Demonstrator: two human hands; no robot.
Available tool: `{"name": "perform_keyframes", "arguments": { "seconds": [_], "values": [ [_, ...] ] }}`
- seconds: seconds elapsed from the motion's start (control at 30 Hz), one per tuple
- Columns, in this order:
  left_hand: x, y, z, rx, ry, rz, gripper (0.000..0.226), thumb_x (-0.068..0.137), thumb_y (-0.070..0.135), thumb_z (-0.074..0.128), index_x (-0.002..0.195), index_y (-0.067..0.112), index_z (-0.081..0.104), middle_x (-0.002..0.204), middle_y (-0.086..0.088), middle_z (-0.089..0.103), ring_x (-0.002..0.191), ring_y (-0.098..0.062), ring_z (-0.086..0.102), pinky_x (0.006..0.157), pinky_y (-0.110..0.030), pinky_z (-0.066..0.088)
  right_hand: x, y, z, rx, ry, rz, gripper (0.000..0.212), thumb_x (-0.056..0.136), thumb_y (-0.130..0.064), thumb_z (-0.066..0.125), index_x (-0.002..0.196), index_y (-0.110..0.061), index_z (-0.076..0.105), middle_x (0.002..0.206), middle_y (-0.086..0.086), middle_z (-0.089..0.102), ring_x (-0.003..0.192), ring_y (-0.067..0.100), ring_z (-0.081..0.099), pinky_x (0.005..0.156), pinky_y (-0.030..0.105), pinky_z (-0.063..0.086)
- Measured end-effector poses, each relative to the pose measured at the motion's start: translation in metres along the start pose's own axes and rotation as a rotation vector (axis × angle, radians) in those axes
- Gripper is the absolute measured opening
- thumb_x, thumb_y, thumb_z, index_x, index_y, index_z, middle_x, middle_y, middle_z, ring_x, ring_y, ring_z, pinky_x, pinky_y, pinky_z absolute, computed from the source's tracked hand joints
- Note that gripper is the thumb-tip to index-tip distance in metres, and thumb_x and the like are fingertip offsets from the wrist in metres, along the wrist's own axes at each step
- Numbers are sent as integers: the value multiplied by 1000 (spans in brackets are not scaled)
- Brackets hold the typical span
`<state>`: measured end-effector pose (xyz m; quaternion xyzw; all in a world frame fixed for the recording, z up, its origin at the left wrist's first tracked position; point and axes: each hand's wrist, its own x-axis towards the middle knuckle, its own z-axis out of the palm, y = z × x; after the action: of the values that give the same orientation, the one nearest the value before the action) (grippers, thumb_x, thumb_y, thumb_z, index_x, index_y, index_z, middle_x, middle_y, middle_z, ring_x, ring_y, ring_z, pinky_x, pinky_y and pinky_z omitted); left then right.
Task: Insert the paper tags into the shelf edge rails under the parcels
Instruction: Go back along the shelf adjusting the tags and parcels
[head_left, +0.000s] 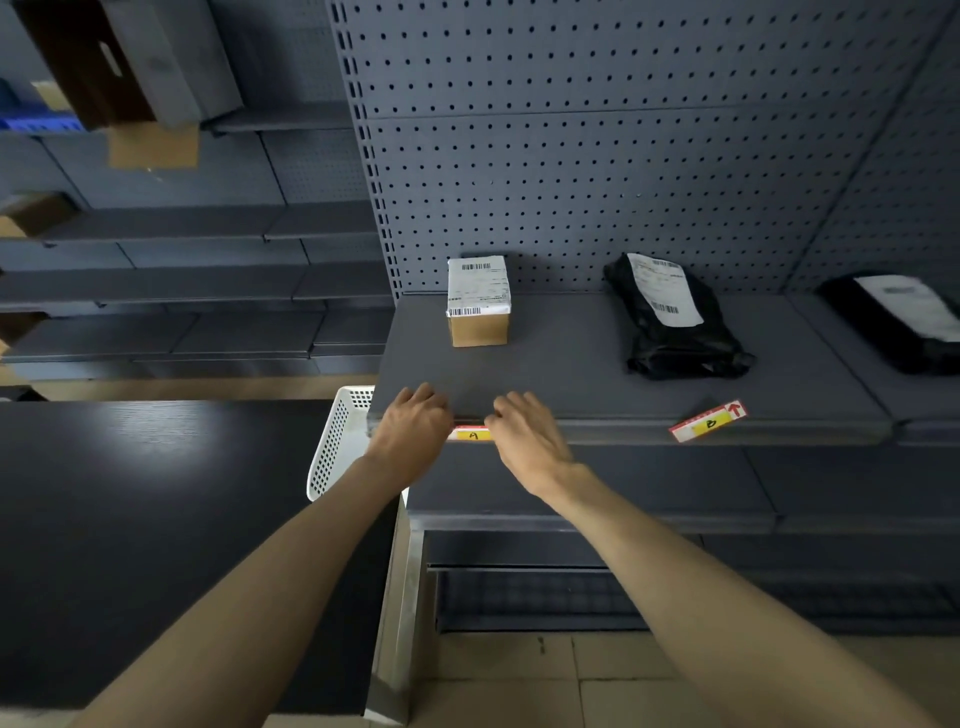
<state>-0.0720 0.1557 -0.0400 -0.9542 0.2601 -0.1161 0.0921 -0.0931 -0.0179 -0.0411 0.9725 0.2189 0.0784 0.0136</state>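
A paper tag marked A (471, 434), yellow with red and white edges, sits against the shelf edge rail (613, 433) below a small cardboard parcel (478, 300). My left hand (413, 436) grips the tag's left end and my right hand (522, 437) its right end, fingers curled over the shelf lip. A second tag marked B (709, 421), with a red arrow, lies tilted on the shelf's front edge below a black bag parcel (672, 317). How far tag A sits inside the rail is hidden by my fingers.
A white perforated basket (335, 441) stands left of the shelf, at the corner of a dark table (156, 519). Another black parcel (901, 322) lies on the adjoining shelf at far right. Grey pegboard backs the shelf; more shelves run lower and to the left.
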Motion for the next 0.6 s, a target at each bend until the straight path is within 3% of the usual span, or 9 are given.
{"name": "perform_keyframes", "arguments": {
  "seconds": [0.1,0.17,0.27,0.4,0.6],
  "values": [
    [2,2,-4,8,-25,2,20,60,9,85,56,18,67,64,1,63,64,-19,57,58,-31,45,-5,2,0,5,-24,-1,14,83,-1,65,96,-5,69,94,11,66,91,27,58,87,37,44],
    [4,3,-9,-22,-29,-11,8,71,18,79,71,18,71,77,0,67,77,-21,60,68,-33,47,-9,10,-3,60,29,15,10,88,-6,62,96,-5,68,93,11,68,87,26,61,85,37,46],
    [14,12,-19,-161,16,-47,16,81,26,68,92,15,71,95,-4,69,95,-25,60,82,-38,46,-21,37,-12,133,145,44,13,91,-15,61,95,-5,68,90,11,69,80,26,65,79,37,50],
    [43,53,-40,-269,84,-47,17,83,26,66,94,13,69,96,-6,69,98,-27,59,83,-40,47,-44,96,-31,81,165,108,16,90,-20,61,92,-6,67,91,12,66,83,31,64,80,41,47],
    [92,138,-58,-325,112,-7,22,90,30,55,101,17,69,108,-4,65,108,-24,52,91,-36,41,-90,184,-48,-2,92,214,28,95,-28,53,109,-8,64,108,11,61,98,29,58,89,39,44]
  ]
}}
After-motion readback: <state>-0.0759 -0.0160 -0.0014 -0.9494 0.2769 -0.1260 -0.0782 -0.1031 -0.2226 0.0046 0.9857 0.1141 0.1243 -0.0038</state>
